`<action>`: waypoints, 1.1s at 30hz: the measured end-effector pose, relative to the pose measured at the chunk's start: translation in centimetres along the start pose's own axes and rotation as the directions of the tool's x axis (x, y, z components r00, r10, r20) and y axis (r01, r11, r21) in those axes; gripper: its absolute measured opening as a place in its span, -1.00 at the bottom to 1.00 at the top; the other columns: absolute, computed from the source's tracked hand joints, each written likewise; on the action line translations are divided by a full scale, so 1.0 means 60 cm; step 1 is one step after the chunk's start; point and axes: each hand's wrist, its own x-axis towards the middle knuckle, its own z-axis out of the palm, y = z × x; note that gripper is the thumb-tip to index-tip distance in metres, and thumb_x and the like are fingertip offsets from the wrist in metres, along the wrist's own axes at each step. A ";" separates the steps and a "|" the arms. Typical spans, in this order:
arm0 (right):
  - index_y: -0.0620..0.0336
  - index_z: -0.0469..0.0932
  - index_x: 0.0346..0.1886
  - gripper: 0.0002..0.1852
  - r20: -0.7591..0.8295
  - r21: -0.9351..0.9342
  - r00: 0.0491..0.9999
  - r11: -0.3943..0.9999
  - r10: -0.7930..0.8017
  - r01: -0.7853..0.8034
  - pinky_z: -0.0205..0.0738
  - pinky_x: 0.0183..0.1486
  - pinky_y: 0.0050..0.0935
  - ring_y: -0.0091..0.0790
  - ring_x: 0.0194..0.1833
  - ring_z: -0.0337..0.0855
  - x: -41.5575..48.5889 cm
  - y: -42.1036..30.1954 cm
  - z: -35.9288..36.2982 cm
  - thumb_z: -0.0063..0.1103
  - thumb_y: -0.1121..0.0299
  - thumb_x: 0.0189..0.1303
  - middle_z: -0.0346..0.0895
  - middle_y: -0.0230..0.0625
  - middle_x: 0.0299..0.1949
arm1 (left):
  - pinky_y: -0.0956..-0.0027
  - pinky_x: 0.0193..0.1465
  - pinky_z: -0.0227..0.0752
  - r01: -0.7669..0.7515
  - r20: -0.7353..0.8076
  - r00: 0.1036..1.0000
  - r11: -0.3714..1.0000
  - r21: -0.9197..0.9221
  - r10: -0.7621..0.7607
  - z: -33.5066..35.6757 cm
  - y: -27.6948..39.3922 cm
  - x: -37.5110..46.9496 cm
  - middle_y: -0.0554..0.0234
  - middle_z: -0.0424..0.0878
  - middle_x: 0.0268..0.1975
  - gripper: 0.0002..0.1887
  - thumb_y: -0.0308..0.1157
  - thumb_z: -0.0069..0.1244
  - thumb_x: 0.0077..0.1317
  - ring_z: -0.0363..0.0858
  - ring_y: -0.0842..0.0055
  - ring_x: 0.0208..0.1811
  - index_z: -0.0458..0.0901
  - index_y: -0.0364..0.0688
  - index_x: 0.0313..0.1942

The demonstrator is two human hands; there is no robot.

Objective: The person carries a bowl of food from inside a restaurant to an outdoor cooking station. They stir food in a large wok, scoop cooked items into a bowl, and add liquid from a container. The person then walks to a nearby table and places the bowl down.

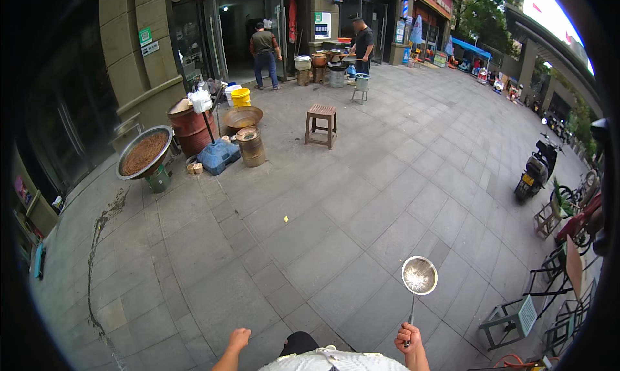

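Observation:
In the head view, my right hand (407, 336) grips the handle of a metal spider strainer (419, 276). The strainer's round perforated bowl points away from me and catches the light. Low in the picture, my left hand (240, 338) is curled closed beside my body, with nothing seen in it. My white top (334, 360) and one dark-clad knee (300, 342) show between my arms.
A plastic stool (321, 124) stands ahead on grey paving. To the left are a wide pan of brown food (146, 154), a rusty drum (190, 128) and a wok (243, 116). Two people (264, 51) are farther off. A scooter (536, 170) and tipped stool (509, 320) lie right.

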 end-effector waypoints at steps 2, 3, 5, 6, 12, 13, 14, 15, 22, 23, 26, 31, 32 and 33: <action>-0.11 0.33 -0.62 -0.81 0.002 -0.044 1.000 0.999 -0.011 0.011 -0.09 -0.76 -0.63 -0.67 -0.83 0.07 0.090 -0.103 0.063 -0.06 0.35 0.13 0.08 -0.67 -0.85 | 0.30 -0.37 0.42 0.508 0.308 0.844 0.838 -0.199 -0.439 0.039 0.011 -0.031 0.10 0.57 -0.59 -0.69 -0.17 -0.13 0.13 0.57 0.39 -0.55 0.58 -0.24 -0.48; -0.12 0.33 -0.61 -0.81 0.007 -0.063 1.000 0.998 -0.010 0.011 -0.09 -0.76 -0.63 -0.67 -0.83 0.07 0.144 -0.150 0.091 -0.06 0.35 0.13 0.08 -0.67 -0.85 | 0.30 -0.35 0.42 0.564 0.369 0.790 0.817 -0.123 -0.490 0.046 0.020 -0.024 0.10 0.57 -0.57 -0.69 -0.16 -0.13 0.12 0.57 0.38 -0.53 0.59 -0.24 -0.46; -0.11 0.33 -0.62 -0.80 0.019 -0.091 0.999 0.995 -0.026 0.028 -0.08 -0.76 -0.64 -0.68 -0.83 0.09 0.247 -0.236 0.160 -0.06 0.36 0.13 0.09 -0.67 -0.85 | 0.29 -0.31 0.42 0.617 0.434 0.717 0.786 -0.030 -0.546 0.047 0.053 0.032 0.08 0.58 -0.52 -0.69 -0.15 -0.12 0.10 0.57 0.35 -0.47 0.60 -0.22 -0.43; -0.11 0.33 -0.62 -0.80 0.043 -0.067 0.999 0.997 -0.023 0.026 -0.08 -0.77 -0.64 -0.68 -0.83 0.09 0.307 -0.282 0.198 -0.06 0.36 0.14 0.08 -0.67 -0.85 | 0.29 -0.29 0.42 0.623 0.437 0.708 0.782 -0.016 -0.555 0.042 0.074 0.095 0.08 0.59 -0.49 -0.69 -0.15 -0.11 0.10 0.57 0.34 -0.44 0.61 -0.22 -0.41; -0.08 0.36 -0.59 -0.81 0.102 -0.015 0.994 1.000 -0.026 0.027 -0.10 -0.78 -0.67 -0.68 -0.86 0.07 0.556 -0.471 0.357 -0.08 0.36 0.16 0.10 -0.68 -0.86 | 0.27 -0.19 0.41 0.402 0.348 0.838 0.907 0.127 -0.420 -0.039 0.194 0.553 0.04 0.63 -0.35 -0.65 -0.11 -0.07 0.04 0.58 0.27 -0.27 0.64 -0.17 -0.32; -0.08 0.36 -0.59 -0.81 0.100 0.000 0.995 1.000 -0.023 0.023 -0.10 -0.78 -0.66 -0.68 -0.86 0.07 0.591 -0.507 0.374 -0.08 0.36 0.16 0.10 -0.68 -0.86 | 0.26 -0.17 0.41 0.323 0.264 0.902 0.940 0.112 -0.342 -0.075 0.240 0.679 0.04 0.63 -0.32 -0.64 -0.11 -0.07 0.03 0.58 0.26 -0.24 0.65 -0.16 -0.30; -0.08 0.36 -0.59 -0.82 0.085 0.003 0.996 0.999 -0.042 0.042 -0.10 -0.78 -0.66 -0.67 -0.86 0.07 0.619 -0.547 0.390 -0.08 0.35 0.16 0.11 -0.68 -0.86 | 0.25 -0.24 0.41 0.361 0.230 0.909 0.933 -0.010 -0.349 -0.124 0.353 0.827 0.06 0.62 -0.31 -0.70 -0.14 -0.03 0.02 0.57 0.27 -0.26 0.64 -0.15 -0.36; -0.08 0.36 -0.58 -0.82 0.075 0.014 0.995 0.998 -0.059 0.058 -0.09 -0.78 -0.66 -0.67 -0.86 0.08 0.653 -0.584 0.411 -0.08 0.35 0.16 0.11 -0.68 -0.86 | 0.26 -0.30 0.40 0.220 0.048 0.975 0.965 -0.141 -0.215 -0.194 0.482 0.946 0.09 0.62 -0.41 -0.76 -0.18 0.00 0.00 0.57 0.31 -0.35 0.59 -0.18 -0.47; -0.05 0.41 -0.51 -0.87 0.128 -0.012 0.992 1.000 -0.008 0.010 -0.04 -0.76 -0.65 -0.66 -0.83 0.13 0.956 -0.878 0.546 -0.10 0.36 0.16 0.16 -0.64 -0.84 | 0.49 -0.57 0.22 -0.272 -0.367 0.930 0.719 -0.639 0.026 -0.415 0.991 1.426 0.39 0.43 -0.67 -0.83 -0.40 -0.01 0.09 0.35 0.70 -0.63 0.41 -0.20 -0.60; -0.04 0.40 -0.52 -0.87 0.123 -0.010 0.992 1.000 0.014 -0.013 -0.04 -0.77 -0.65 -0.66 -0.83 0.12 0.991 -0.917 0.589 -0.10 0.36 0.16 0.15 -0.64 -0.84 | 0.50 -0.56 0.24 -0.167 -0.274 0.962 0.759 -0.629 -0.015 -0.371 0.992 1.449 0.38 0.45 -0.66 -0.81 -0.36 -0.02 0.12 0.37 0.70 -0.63 0.41 -0.20 -0.61; -0.04 0.40 -0.53 -0.89 0.071 -0.058 0.997 0.998 -0.007 0.012 -0.06 -0.78 -0.65 -0.68 -0.85 0.09 1.122 -1.046 0.699 -0.05 0.35 0.12 0.15 -0.65 -0.85 | 0.30 -0.40 0.38 0.181 0.002 0.981 0.910 -0.372 -0.194 -0.218 0.903 1.431 0.21 0.57 -0.58 -0.80 -0.26 0.01 0.06 0.53 0.40 -0.50 0.52 -0.21 -0.54; -0.05 0.43 -0.51 -0.88 0.089 -0.106 0.996 0.994 0.022 -0.012 -0.07 -0.77 -0.65 -0.66 -0.85 0.10 1.334 -1.270 0.876 -0.06 0.38 0.13 0.13 -0.66 -0.85 | 0.33 -0.39 0.40 0.615 0.467 0.719 0.784 -0.081 -0.515 -0.128 0.929 1.360 0.22 0.57 -0.54 -0.73 -0.17 -0.05 0.12 0.53 0.45 -0.49 0.57 -0.20 -0.51; -0.05 0.43 -0.51 -0.89 0.084 -0.118 0.996 0.993 0.019 -0.009 -0.07 -0.77 -0.65 -0.66 -0.84 0.10 1.378 -1.301 0.910 -0.06 0.39 0.12 0.12 -0.65 -0.85 | 0.34 -0.40 0.40 0.655 0.481 0.680 0.754 -0.057 -0.554 -0.134 0.946 1.383 0.24 0.57 -0.54 -0.73 -0.17 -0.06 0.13 0.52 0.47 -0.51 0.57 -0.20 -0.50; -0.05 0.44 -0.51 -0.89 0.083 -0.131 0.996 0.991 0.014 -0.003 -0.07 -0.76 -0.65 -0.66 -0.84 0.10 1.421 -1.330 0.938 -0.05 0.39 0.12 0.12 -0.65 -0.85 | 0.35 -0.41 0.40 0.681 0.491 0.652 0.731 -0.043 -0.578 -0.143 0.963 1.424 0.25 0.57 -0.55 -0.72 -0.16 -0.06 0.14 0.51 0.48 -0.52 0.57 -0.20 -0.50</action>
